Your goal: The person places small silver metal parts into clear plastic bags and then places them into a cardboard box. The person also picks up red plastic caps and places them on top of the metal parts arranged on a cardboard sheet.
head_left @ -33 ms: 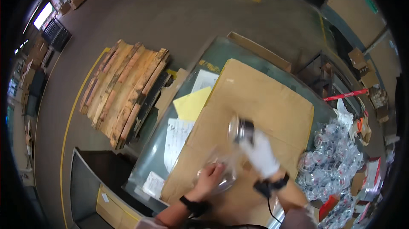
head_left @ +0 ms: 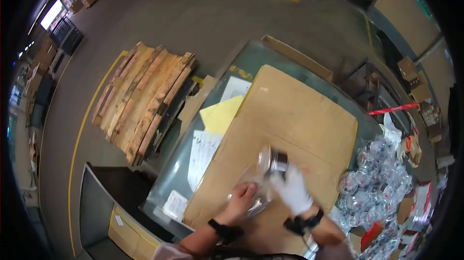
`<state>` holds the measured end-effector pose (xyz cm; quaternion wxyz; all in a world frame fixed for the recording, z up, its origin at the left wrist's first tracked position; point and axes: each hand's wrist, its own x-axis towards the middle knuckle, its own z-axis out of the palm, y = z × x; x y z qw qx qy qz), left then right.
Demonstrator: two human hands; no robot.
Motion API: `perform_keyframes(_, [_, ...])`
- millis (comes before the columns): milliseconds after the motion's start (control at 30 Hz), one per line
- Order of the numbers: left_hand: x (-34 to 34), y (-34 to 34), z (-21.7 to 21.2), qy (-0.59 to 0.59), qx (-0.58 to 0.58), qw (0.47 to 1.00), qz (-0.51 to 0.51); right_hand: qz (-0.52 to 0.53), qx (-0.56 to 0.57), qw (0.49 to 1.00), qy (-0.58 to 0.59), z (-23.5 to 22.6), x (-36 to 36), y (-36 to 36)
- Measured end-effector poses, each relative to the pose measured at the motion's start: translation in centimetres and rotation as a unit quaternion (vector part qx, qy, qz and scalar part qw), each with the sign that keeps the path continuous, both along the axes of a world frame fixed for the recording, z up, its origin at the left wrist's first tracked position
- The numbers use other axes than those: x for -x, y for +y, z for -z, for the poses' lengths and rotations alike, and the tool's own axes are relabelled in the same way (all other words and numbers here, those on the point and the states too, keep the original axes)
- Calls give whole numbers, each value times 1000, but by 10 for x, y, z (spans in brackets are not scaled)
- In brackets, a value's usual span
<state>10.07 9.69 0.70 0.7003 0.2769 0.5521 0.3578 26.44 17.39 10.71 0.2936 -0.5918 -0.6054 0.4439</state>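
My bare left hand [head_left: 241, 199] is closed on a clear plastic bag [head_left: 261, 201] over the cardboard sheet [head_left: 304, 105]. In my white-gloved right hand [head_left: 293, 191] is a shiny cylindrical object [head_left: 273, 161], silvery with a dark band; blur keeps me from telling its exact kind. It is tilted above the cardboard, by the upper edge of the bag. Whether the two touch I cannot tell. Both wrists wear black bands, and a cable hangs near the right one.
A green-topped table [head_left: 246, 57] carries the cardboard, a yellow sheet [head_left: 220, 114] and written papers [head_left: 203, 156]. Clear-wrapped round items [head_left: 374, 182] are heaped at the right. A wooden pallet stack [head_left: 145, 100] stands on the left, above a grey bin [head_left: 92, 207] holding a carton.
The cylindrical object and my gloved hand have come slightly nearer the bag. My left hand has shifted a little and still grips the bag.
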Motion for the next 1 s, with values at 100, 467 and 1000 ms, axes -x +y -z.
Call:
perform_keyframes(100, [-15,-14,18,-63,-17,997,-43,47,-2,997,61,35,9,-98])
perform_keyframes(467, [-6,-73,-89,242,-464,832,184,15,22,999,31,92,13,-141])
perform_keyframes(1000, [-29,-106,-83,310,-427,811,254,246,133,951,133,32,-36,-191])
